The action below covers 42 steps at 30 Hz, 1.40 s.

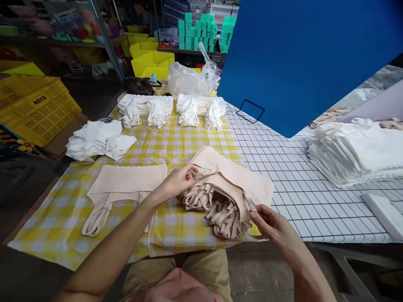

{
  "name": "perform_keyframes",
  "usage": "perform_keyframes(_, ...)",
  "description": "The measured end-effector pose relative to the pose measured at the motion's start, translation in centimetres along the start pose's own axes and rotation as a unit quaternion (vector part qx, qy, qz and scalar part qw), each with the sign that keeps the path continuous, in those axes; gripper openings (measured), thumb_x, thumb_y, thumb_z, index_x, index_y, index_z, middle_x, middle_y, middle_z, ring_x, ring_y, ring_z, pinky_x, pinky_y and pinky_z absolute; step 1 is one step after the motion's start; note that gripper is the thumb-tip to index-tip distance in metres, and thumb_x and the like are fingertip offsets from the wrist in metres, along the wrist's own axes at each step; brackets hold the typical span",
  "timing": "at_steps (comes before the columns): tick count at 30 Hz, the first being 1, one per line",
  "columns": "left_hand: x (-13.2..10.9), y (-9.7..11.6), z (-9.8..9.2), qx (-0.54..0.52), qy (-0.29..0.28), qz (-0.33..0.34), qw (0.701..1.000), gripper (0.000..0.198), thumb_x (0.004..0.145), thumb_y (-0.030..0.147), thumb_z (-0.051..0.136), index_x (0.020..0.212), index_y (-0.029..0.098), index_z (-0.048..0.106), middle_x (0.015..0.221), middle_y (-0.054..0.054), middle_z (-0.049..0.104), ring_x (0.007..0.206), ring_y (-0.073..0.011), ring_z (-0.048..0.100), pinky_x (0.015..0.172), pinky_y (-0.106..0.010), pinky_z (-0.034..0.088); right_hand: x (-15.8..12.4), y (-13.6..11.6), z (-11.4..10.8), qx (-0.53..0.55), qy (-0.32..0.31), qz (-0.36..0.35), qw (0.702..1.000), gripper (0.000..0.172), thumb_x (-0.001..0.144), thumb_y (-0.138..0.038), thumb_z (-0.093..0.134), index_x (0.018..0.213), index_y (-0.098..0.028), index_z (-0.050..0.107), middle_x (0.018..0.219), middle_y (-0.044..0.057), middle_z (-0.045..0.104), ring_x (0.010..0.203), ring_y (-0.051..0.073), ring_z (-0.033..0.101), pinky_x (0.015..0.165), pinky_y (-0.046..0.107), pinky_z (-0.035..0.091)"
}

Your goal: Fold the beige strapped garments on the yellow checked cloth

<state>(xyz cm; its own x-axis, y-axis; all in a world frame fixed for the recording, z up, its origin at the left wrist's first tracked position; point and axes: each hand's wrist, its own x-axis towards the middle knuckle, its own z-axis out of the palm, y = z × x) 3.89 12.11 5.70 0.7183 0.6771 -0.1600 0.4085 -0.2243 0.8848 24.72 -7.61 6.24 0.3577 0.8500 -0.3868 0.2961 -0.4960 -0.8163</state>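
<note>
A thick stack of beige strapped garments (233, 172) lies tilted on the yellow checked cloth, its bunched straps hanging toward the front edge. My left hand (181, 180) pinches the strap area of the top garment at the stack's left side. At the right front corner, my right hand (270, 222) has its fingers closed on a strap of that garment. Left of the stack, a smaller flat beige garment pile (129, 180) rests with its straps pointing to the front; my left forearm passes over its right part.
Two folded white garment stacks (151, 105) (201, 105) and a plastic bag (192, 79) stand at the back. Loose white garments (97, 140) lie left. A large blue board (296, 63) and a white pile (355, 151) are on the right.
</note>
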Motion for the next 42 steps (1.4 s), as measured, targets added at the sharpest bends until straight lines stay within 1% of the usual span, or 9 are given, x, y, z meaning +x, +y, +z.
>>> perform_keyframes(7, -1.3, -0.7, 1.5, -0.036, 0.011, 0.004, 0.999, 0.024, 0.071, 0.017, 0.046, 0.095, 0.019, 0.051, 0.059, 0.008, 0.046, 0.046, -0.008, 0.05, 0.047, -0.019, 0.037, -1.2, 0.5, 0.7, 0.009, -0.028, 0.028, 0.999, 0.046, 0.072, -0.064, 0.05, 0.077, -0.019, 0.051, 0.058, -0.005, 0.035, 0.049, 0.008, 0.029, 0.043, 0.02, 0.026)
perform_keyframes(12, -1.6, -0.2, 1.9, 0.003, 0.042, 0.004, 0.999, 0.023, 0.07, 0.015, 0.047, 0.092, 0.018, 0.054, 0.06, 0.006, 0.046, 0.05, -0.0083, 0.049, 0.048, -0.018, 0.035, -1.5, 0.8, 1.0, -0.04, 0.036, 0.001, 0.999, 0.043, 0.072, -0.056, 0.053, 0.091, -0.018, 0.057, 0.066, 0.001, 0.054, 0.054, 0.012, 0.042, 0.046, 0.021, 0.031)
perform_keyframes(16, -1.7, -0.1, 1.6, 0.026, 0.054, 0.002, 0.998, 0.022, 0.071, 0.017, 0.047, 0.092, 0.018, 0.055, 0.063, 0.005, 0.049, 0.051, -0.0087, 0.049, 0.049, -0.019, 0.036, -1.2, 1.0, 1.3, -0.102, 0.076, -0.027, 0.992, 0.034, 0.072, -0.051, 0.052, 0.077, -0.018, 0.059, 0.06, 0.0, 0.053, 0.055, 0.013, 0.044, 0.048, 0.022, 0.033)
perform_keyframes(21, -1.8, -0.5, 1.3, 0.053, 0.065, 0.015, 0.996, 0.021, 0.072, 0.02, 0.046, 0.091, 0.018, 0.055, 0.06, 0.005, 0.048, 0.053, -0.0099, 0.049, 0.05, -0.019, 0.036, -1.5, 0.9, 2.3, -0.16, 0.098, -0.029, 0.982, 0.031, 0.074, -0.046, 0.049, 0.057, -0.021, 0.042, 0.05, -0.005, 0.035, 0.05, 0.01, 0.032, 0.046, 0.021, 0.027)
perform_keyframes(25, -1.9, -0.6, 1.4, 0.077, 0.061, 0.024, 0.995, 0.022, 0.073, 0.021, 0.045, 0.093, 0.019, 0.055, 0.061, 0.005, 0.048, 0.053, -0.0104, 0.049, 0.049, -0.019, 0.036, -2.1, 0.8, 3.4, -0.096, 0.08, -0.048, 0.991, 0.03, 0.077, -0.044, 0.047, 0.058, -0.021, 0.042, 0.053, -0.002, 0.04, 0.052, 0.011, 0.037, 0.047, 0.021, 0.03)
perform_keyframes(29, -2.0, -0.3, 1.6, 0.1, 0.055, 0.024, 0.993, 0.023, 0.073, 0.022, 0.045, 0.093, 0.019, 0.055, 0.061, 0.005, 0.049, 0.053, -0.0104, 0.049, 0.05, -0.02, 0.036, -2.2, 1.4, 4.3, 0.004, 0.099, -0.038, 0.994, 0.021, 0.076, -0.04, 0.048, 0.075, -0.02, 0.052, 0.07, 0.002, 0.054, 0.058, 0.013, 0.047, 0.054, 0.023, 0.039)
perform_keyframes(32, -1.9, -0.1, 1.6, 0.117, 0.063, 0.023, 0.991, 0.024, 0.072, 0.021, 0.045, 0.093, 0.019, 0.056, 0.061, 0.005, 0.05, 0.054, -0.0103, 0.048, 0.052, -0.02, 0.036, -1.9, 2.2, 4.7, 0.02, 0.138, -0.03, 0.99, 0.02, 0.072, -0.039, 0.051, 0.077, -0.02, 0.052, 0.066, 0.0, 0.051, 0.054, 0.012, 0.043, 0.051, 0.022, 0.036)
perform_keyframes(35, -1.9, 0.0, 1.6, 0.132, 0.069, 0.027, 0.988, 0.024, 0.072, 0.021, 0.045, 0.093, 0.019, 0.056, 0.061, 0.005, 0.05, 0.055, -0.0104, 0.048, 0.053, -0.021, 0.037, -1.6, 2.5, 5.1, 0.028, 0.146, -0.031, 0.988, 0.018, 0.07, -0.036, 0.052, 0.075, -0.02, 0.052, 0.061, -0.003, 0.047, 0.051, 0.011, 0.039, 0.049, 0.022, 0.033)
perform_keyframes(42, -2.1, 0.5, 1.6, 0.147, 0.071, 0.035, 0.986, 0.023, 0.076, 0.029, 0.046, 0.094, 0.019, 0.056, 0.06, 0.005, 0.05, 0.055, -0.0111, 0.049, 0.054, -0.021, 0.037, -0.9, 1.9, 6.6, 0.04, 0.175, -0.036, 0.983, 0.013, 0.069, -0.032, 0.052, 0.067, -0.02, 0.049, 0.057, -0.002, 0.05, 0.052, 0.013, 0.044, 0.051, 0.023, 0.034)
